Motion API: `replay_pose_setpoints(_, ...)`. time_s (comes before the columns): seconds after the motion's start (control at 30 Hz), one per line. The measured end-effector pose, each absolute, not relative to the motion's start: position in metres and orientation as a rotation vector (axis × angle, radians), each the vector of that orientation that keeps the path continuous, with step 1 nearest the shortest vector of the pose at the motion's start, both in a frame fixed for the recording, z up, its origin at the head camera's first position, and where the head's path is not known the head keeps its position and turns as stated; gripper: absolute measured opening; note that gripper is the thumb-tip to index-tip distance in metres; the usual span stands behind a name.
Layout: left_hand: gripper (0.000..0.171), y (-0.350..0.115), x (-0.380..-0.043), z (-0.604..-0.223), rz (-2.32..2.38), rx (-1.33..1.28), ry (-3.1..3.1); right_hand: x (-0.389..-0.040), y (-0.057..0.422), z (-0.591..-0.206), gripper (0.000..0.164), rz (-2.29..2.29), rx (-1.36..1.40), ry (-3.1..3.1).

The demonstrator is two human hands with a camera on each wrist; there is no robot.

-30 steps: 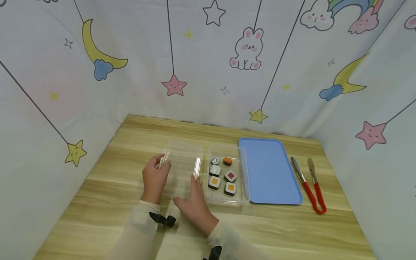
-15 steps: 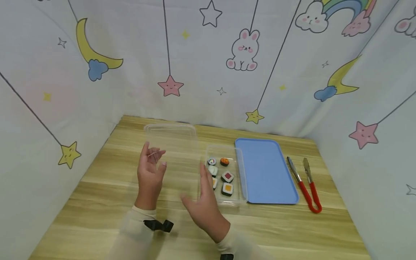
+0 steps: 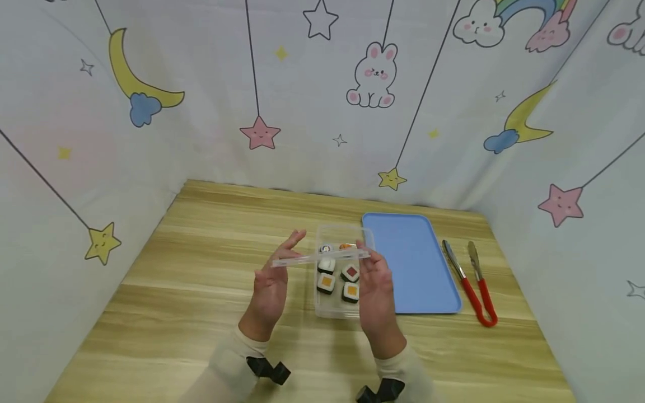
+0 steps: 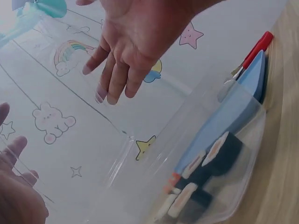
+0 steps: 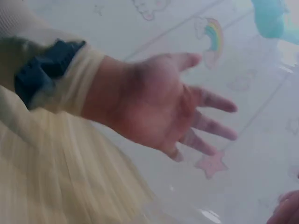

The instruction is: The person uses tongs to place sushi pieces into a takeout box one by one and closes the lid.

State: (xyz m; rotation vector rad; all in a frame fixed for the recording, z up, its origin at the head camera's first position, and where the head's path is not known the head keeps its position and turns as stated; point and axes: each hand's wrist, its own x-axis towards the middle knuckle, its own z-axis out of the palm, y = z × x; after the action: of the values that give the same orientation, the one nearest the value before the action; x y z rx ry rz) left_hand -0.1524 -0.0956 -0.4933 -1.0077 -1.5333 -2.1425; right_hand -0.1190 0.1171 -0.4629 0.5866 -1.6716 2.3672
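Note:
A clear plastic lid (image 3: 327, 256), seen nearly edge-on in the head view, is carried between both hands above a clear plastic box (image 3: 336, 313). Several toy sushi pieces (image 3: 326, 283) lie in two columns inside the box. My left hand (image 3: 270, 299) supports the lid's left end, its fingers extended and spread in the right wrist view. On the lid's other end is my right hand (image 3: 377, 296), whose fairly straight fingers touch it in the left wrist view. The lid hides parts of the far sushi pieces.
A blue tray (image 3: 418, 263) lies directly right of the box. Farther right, red-handled metal tongs (image 3: 478, 296) rest on the wooden table (image 3: 211, 240). A white curtain (image 3: 312, 84) with cartoon prints encloses the table's back and sides.
The lid has been raised from the table left of the box, turned, and brought right, over the box. Both hands have moved right with it, the right hand now on its right end.

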Motion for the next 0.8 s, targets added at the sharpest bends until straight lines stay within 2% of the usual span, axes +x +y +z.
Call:
replay_pose_setpoints(0.1, 0.071, -0.086, -0.152, -0.496, -2.198, -0.948, -1.615, -0.125, 0.132, -0.463, 0.05, 2.449, 0.6, -1.638)
replay_pose_setpoints(0.23, 0.041, -0.077, -0.157, -0.504, -2.219, -0.817, -1.79, -0.133, 0.147, -0.468, 0.022, 2.448, 0.684, -1.715)
replay_pose_setpoints(0.27, 0.039, -0.076, -0.159, -0.507, -2.219, -0.785, -1.838, -0.135, 0.15, -0.47, 0.021, 2.449, 0.691, -1.743)
replay_pose_setpoints(0.4, 0.064, -0.07, -0.166, -0.516, -2.261, -0.738, -1.993, -0.139, 0.165, -0.48, 0.039, 2.391, 0.671, -1.905)
replay_pose_setpoints(0.5, 0.071, -0.065, -0.173, -0.519, -2.318, -0.76, -2.033, -0.143, 0.176, -0.49, 0.037, 2.208, 0.671, -2.057)
replay_pose_setpoints(0.6, 0.074, -0.061, -0.184, -0.52, -2.321, -0.775, -2.052, -0.147, 0.184, -0.5, 0.028, 2.071, 0.667, -2.14)
replay_pose_setpoints(0.8, 0.071, -0.061, -0.195, -0.531, -2.097, -0.617, -2.305, -0.159, 0.192, -0.518, 0.029, 1.886, 0.643, -2.244)
